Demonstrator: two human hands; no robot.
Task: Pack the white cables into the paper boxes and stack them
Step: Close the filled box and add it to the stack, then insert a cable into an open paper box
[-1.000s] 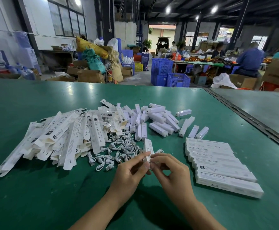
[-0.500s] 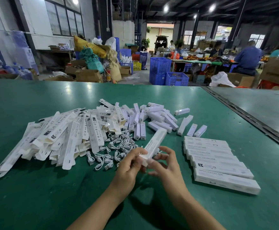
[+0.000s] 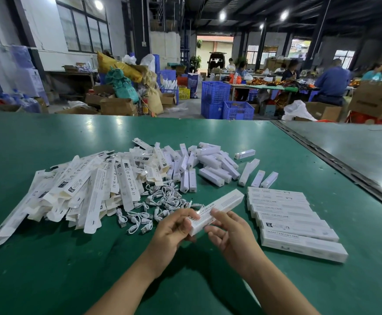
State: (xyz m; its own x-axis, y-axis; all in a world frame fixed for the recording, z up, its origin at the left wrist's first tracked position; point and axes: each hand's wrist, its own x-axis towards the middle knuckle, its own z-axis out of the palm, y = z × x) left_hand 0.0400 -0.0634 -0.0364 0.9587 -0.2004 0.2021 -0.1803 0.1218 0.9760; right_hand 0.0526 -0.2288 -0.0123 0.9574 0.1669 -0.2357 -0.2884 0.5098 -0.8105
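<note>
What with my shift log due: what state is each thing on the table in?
Box in hand: lifted, slanted.
Left hand: grips box's near end.
Right hand: holds same box.
Row of boxes: closed, overlapping.
Flat boxes: unassembled, piled.
Cables: coiled, loose heap.
White bars: unpacked, scattered.

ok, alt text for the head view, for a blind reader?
A left hand and right hand hold a long white paper box over a green table. Beyond them lie a heap of flat white box blanks at left, coiled white cables in the middle, and a row of closed white boxes at right.
</note>
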